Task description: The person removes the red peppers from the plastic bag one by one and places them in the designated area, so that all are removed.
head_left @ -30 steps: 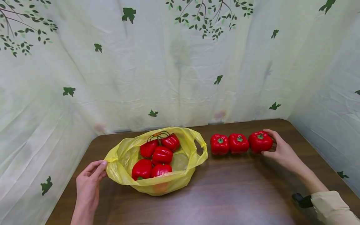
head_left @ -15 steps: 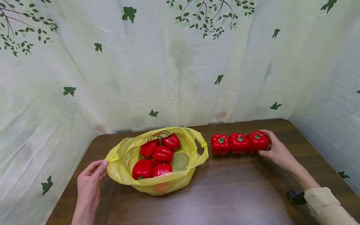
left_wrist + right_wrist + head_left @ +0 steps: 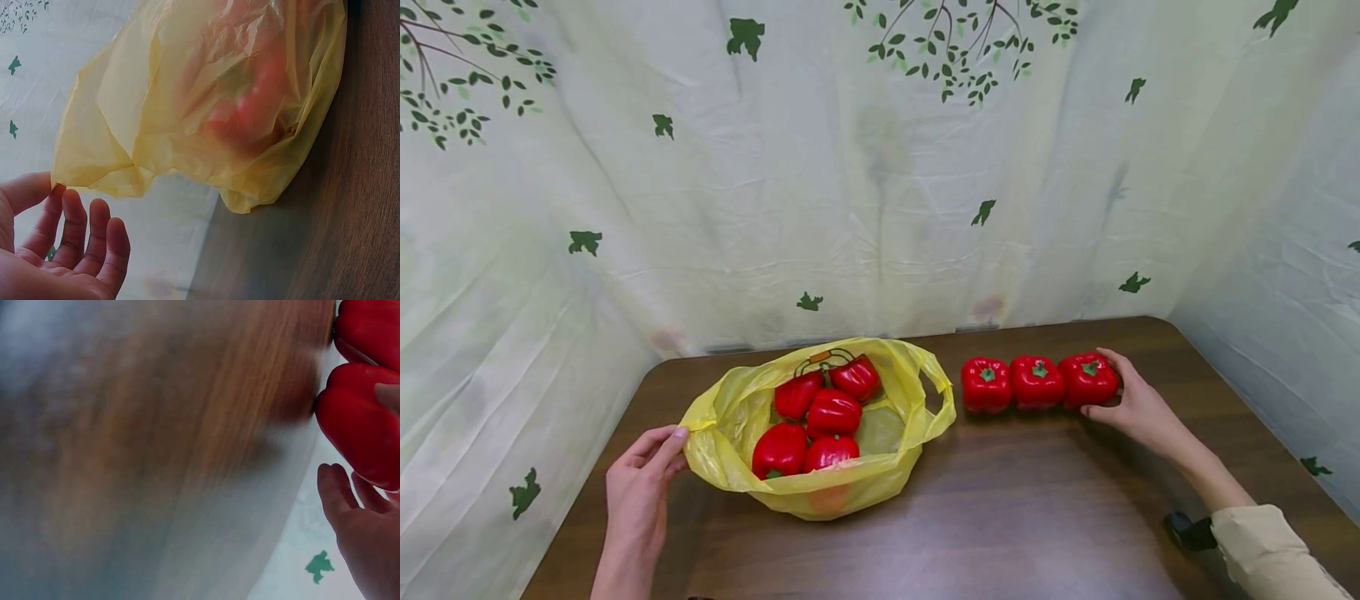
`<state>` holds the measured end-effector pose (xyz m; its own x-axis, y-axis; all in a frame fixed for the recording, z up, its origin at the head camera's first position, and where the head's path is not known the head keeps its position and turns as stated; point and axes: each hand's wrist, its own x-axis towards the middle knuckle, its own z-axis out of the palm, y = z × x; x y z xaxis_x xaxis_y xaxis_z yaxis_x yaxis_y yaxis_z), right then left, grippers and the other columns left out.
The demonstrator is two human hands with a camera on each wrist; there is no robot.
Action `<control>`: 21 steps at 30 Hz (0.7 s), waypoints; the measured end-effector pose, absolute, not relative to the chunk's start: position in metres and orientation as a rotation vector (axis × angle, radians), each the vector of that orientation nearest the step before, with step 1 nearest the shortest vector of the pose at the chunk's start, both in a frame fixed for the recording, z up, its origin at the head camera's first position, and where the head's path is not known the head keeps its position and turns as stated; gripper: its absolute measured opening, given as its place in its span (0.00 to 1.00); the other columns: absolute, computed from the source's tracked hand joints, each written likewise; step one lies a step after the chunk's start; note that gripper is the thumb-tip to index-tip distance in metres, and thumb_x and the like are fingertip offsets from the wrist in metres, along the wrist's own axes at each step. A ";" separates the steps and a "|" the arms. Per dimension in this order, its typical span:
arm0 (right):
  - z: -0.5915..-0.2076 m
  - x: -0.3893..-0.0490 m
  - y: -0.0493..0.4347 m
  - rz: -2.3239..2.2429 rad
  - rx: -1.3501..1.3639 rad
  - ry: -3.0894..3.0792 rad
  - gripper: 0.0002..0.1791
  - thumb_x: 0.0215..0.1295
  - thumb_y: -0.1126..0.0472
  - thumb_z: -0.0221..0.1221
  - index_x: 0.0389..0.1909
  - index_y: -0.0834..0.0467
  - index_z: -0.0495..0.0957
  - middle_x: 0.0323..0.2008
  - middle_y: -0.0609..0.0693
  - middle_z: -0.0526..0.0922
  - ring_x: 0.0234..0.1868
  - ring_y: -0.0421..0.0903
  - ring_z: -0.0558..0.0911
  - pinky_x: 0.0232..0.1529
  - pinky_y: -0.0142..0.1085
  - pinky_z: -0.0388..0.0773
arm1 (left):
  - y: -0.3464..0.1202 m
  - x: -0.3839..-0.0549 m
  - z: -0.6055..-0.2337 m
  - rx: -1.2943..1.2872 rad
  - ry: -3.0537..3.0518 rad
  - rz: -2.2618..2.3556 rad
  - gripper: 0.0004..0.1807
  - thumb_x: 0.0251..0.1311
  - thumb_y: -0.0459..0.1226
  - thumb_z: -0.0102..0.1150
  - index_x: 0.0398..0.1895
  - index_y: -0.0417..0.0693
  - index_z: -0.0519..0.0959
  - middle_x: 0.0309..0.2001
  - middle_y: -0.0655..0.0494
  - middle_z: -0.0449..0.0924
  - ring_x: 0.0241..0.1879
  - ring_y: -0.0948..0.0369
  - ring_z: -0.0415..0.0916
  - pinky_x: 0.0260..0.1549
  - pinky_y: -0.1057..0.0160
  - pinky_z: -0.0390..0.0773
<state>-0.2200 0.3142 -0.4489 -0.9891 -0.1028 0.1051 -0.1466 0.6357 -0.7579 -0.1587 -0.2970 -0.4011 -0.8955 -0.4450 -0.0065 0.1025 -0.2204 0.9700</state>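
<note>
Brown table (image 3: 1015, 525) is bearing a yellow bag (image 3: 880, 485) w/ five red peppers (image 3: 834, 412) inside; R of it, a row of three (image 3: 1037, 382) is standing. R hand (image 3: 1141, 412) is gripping the row's end pepper (image 3: 1086, 381), L hand (image 3: 638, 485) is pinching the bag. Step (prob.): positioning that pepper; next move is likely needing a steady grip. Only L-wrist view is clearly showing L's spare fingers (image 3: 95, 232) hanging loose.

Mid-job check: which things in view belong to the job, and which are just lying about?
Belong to the job:
Yellow bag
Left hand, pinching the bag's edge
Five visible red peppers inside
Row of three red peppers beside it
Right hand, holding the row's rightmost pepper

Just surroundings:
Brown table
Leaf-patterned cloth
Black object by the right wrist
</note>
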 end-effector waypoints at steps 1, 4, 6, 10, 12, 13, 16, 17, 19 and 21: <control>-0.449 -0.219 0.314 1.296 0.215 -2.796 0.53 0.57 0.63 0.70 0.74 0.64 0.44 0.66 0.71 0.58 0.61 0.71 0.65 0.53 0.63 0.72 | -0.297 -0.159 -0.401 0.409 -1.696 -2.169 0.03 0.60 0.31 0.67 0.35 0.39 0.85 0.31 0.56 0.83 0.28 0.64 0.78 0.28 0.70 0.80; -0.449 -0.218 0.315 1.295 0.235 -2.781 0.54 0.57 0.62 0.70 0.75 0.64 0.43 0.67 0.72 0.57 0.60 0.72 0.66 0.52 0.62 0.73 | -0.296 -0.159 -0.402 0.425 -1.710 -2.163 0.04 0.59 0.31 0.68 0.35 0.39 0.85 0.31 0.56 0.83 0.28 0.63 0.78 0.28 0.69 0.80; -0.448 -0.217 0.316 1.283 0.242 -2.769 0.55 0.57 0.61 0.71 0.75 0.65 0.42 0.67 0.73 0.57 0.60 0.72 0.67 0.53 0.62 0.72 | -0.295 -0.160 -0.402 0.426 -1.722 -2.159 0.04 0.59 0.32 0.68 0.36 0.39 0.85 0.31 0.56 0.83 0.28 0.63 0.78 0.28 0.69 0.80; -0.444 -0.214 0.317 1.257 0.241 -2.744 0.55 0.57 0.60 0.71 0.75 0.64 0.43 0.68 0.72 0.57 0.61 0.73 0.65 0.53 0.64 0.71 | -0.294 -0.160 -0.401 0.413 -1.717 -2.169 0.04 0.59 0.31 0.67 0.35 0.38 0.84 0.31 0.55 0.83 0.28 0.63 0.79 0.29 0.69 0.80; -0.441 -0.212 0.316 1.239 0.244 -2.715 0.55 0.57 0.59 0.72 0.75 0.63 0.45 0.69 0.71 0.57 0.62 0.73 0.65 0.52 0.65 0.70 | -0.294 -0.160 -0.400 0.409 -1.712 -2.172 0.04 0.59 0.31 0.67 0.35 0.38 0.84 0.32 0.55 0.83 0.29 0.63 0.79 0.29 0.69 0.81; -0.439 -0.211 0.315 1.239 0.247 -2.696 0.54 0.57 0.59 0.71 0.76 0.62 0.46 0.69 0.70 0.57 0.62 0.72 0.65 0.52 0.66 0.70 | -0.294 -0.160 -0.400 0.408 -1.714 -2.170 0.04 0.59 0.31 0.67 0.36 0.38 0.84 0.32 0.55 0.83 0.29 0.63 0.79 0.29 0.69 0.81; -0.431 -0.209 0.310 1.225 0.259 -2.639 0.53 0.57 0.58 0.72 0.76 0.59 0.48 0.69 0.67 0.58 0.63 0.70 0.64 0.52 0.67 0.70 | -0.294 -0.160 -0.399 0.411 -1.721 -2.166 0.05 0.59 0.32 0.68 0.36 0.38 0.84 0.32 0.55 0.83 0.29 0.63 0.79 0.29 0.69 0.81; -0.428 -0.208 0.307 1.214 0.252 -2.629 0.53 0.57 0.57 0.71 0.76 0.57 0.49 0.69 0.65 0.58 0.63 0.69 0.64 0.52 0.67 0.70 | -0.294 -0.160 -0.399 0.411 -1.723 -2.165 0.05 0.59 0.32 0.68 0.36 0.39 0.84 0.32 0.55 0.83 0.29 0.63 0.79 0.29 0.69 0.81; -0.422 -0.206 0.302 1.201 0.258 -2.605 0.51 0.57 0.57 0.71 0.76 0.54 0.50 0.69 0.63 0.59 0.64 0.67 0.64 0.53 0.67 0.69 | -0.294 -0.160 -0.399 0.409 -1.724 -2.168 0.05 0.59 0.32 0.68 0.36 0.39 0.84 0.32 0.55 0.83 0.28 0.63 0.79 0.29 0.69 0.81; -0.415 -0.205 0.295 1.185 0.275 -2.581 0.50 0.58 0.57 0.71 0.76 0.51 0.52 0.69 0.61 0.60 0.63 0.67 0.65 0.52 0.67 0.70 | -0.294 -0.160 -0.398 0.406 -1.718 -2.170 0.05 0.59 0.32 0.68 0.36 0.39 0.84 0.32 0.55 0.83 0.28 0.63 0.79 0.28 0.69 0.81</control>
